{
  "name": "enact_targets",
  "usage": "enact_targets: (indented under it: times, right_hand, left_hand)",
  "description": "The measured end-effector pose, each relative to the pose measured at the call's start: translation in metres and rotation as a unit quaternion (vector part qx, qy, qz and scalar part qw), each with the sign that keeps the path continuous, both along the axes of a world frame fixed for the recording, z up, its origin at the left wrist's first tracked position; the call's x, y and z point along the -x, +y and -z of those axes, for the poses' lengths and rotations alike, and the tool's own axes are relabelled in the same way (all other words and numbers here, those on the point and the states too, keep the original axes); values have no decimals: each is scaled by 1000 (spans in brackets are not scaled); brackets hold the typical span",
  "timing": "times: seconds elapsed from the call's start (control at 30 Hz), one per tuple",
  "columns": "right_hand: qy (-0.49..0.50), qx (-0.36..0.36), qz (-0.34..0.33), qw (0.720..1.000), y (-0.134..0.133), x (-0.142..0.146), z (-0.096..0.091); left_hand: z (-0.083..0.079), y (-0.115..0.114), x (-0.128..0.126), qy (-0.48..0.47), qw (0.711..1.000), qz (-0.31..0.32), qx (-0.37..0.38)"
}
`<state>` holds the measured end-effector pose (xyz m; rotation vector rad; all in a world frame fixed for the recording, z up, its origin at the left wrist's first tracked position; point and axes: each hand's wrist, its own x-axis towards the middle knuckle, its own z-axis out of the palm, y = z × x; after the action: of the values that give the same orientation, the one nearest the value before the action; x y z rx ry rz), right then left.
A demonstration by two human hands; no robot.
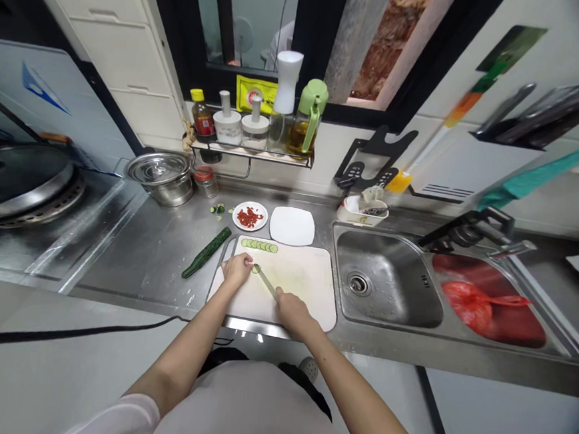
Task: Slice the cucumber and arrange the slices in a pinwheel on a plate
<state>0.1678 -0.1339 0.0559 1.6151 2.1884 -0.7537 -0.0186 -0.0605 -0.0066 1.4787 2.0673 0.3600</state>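
A white cutting board [310,272] lies on the steel counter, with a row of overlapping cucumber slices [260,246] along its far left edge. My right hand [294,313] is closed round the handle of a knife [267,284], whose blade points away and to the left. At the blade's tip is a single cucumber slice [256,268]. My left hand [238,268] is over the board's left side, its fingers drawn together at that slice. Left of the board lies a whole cucumber [206,252].
Behind the board stand a plate of chopped red pieces [249,216] and a white square plate [292,226]. Green scraps [218,209] lie nearby. A lidded steel pot [162,177] is at back left. To the right are a sink [389,278] and a red bag [470,306].
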Motion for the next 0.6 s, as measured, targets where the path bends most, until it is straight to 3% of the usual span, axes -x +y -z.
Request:
enact_targets:
  times: [0.6]
  right_hand:
    - [2,2,-7,1000,-8,-11,0]
  left_hand:
    - [1,1,0,5,1000,1,2]
